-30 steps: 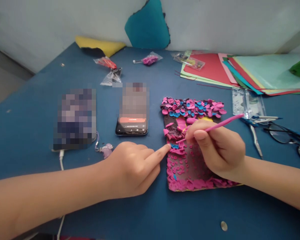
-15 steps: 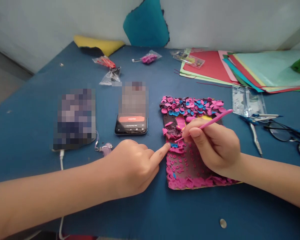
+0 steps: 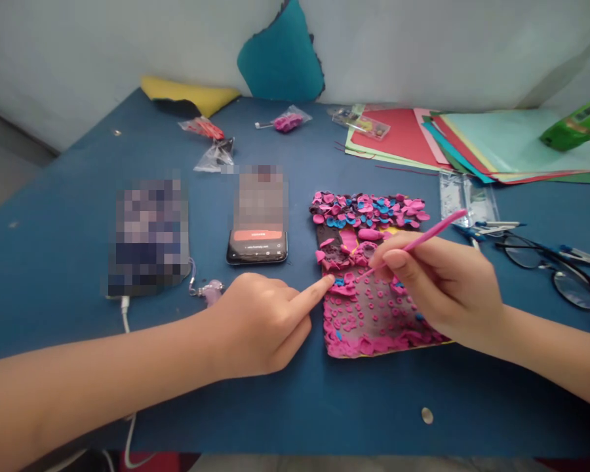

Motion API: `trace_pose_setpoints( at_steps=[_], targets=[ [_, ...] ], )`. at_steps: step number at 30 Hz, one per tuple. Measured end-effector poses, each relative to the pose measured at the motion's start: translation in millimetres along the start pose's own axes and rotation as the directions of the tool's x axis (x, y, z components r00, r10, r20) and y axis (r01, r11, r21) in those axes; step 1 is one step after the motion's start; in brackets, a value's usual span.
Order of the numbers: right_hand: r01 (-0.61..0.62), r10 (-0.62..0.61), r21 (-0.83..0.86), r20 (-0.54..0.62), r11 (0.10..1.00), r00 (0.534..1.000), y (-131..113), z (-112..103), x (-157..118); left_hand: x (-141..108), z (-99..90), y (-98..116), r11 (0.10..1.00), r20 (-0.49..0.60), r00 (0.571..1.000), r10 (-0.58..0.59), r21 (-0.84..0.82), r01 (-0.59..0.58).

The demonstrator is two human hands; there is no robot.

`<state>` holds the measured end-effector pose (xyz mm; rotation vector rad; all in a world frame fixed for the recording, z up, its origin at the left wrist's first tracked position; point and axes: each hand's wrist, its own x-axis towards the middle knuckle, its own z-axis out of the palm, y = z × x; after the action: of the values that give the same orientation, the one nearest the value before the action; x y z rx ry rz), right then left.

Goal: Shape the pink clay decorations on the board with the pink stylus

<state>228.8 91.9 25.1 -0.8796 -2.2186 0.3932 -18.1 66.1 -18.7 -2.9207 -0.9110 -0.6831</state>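
A flat panel decorated with modelling clay (image 3: 373, 318) lies on the table, with pink, blue and dark petal shapes along its top and small pink rings below. My right hand (image 3: 442, 282) is closed round a thin pink modelling tool (image 3: 435, 231) in a pen grip. The tool's fine tip is over the panel's middle, just right of a small blue and pink clay patch (image 3: 341, 283). My left hand (image 3: 270, 321) reaches in from the left with its index finger stretched out to the panel's left edge beside that patch. Its other fingers are curled, and nothing shows in them.
Left of the panel are a phone (image 3: 257, 246) and a partly blurred device with a white cable (image 3: 124, 311). Eyeglasses (image 3: 573, 288) and a clear packet (image 3: 467, 196) lie to the right. Coloured sheets (image 3: 501, 141), a green bottle (image 3: 577, 124) and small bags (image 3: 290, 121) are at the back.
My right hand and the tool have shifted right, with the tip drawn away from the blue clay patch. My left index finger stays at the panel's edge. The view has moved slightly.
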Motion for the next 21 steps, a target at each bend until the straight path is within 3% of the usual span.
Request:
trace_pose_setpoints(
  at_steps=[8, 15, 21],
  targets=[
    [0.015, -0.015, -0.033, -0.019, 0.999, 1.0, 12, 12, -8, 4, -2.4, 2, 0.992, 0.058, 0.996, 0.065, 0.108, -0.071],
    [0.087, -0.087, 0.069, -0.001, 0.994, 0.996, 11, 14, -5, 1, -1.3, 0, 0.998, -0.059, 0.997, 0.051, -0.02, -0.052],
    [0.112, -0.116, 0.14, 0.021, 0.984, 0.993, 10, 12, -5, 0, -8.6, 1, 0.99, -0.006, 0.991, 0.133, -0.04, -0.133]
  ],
)
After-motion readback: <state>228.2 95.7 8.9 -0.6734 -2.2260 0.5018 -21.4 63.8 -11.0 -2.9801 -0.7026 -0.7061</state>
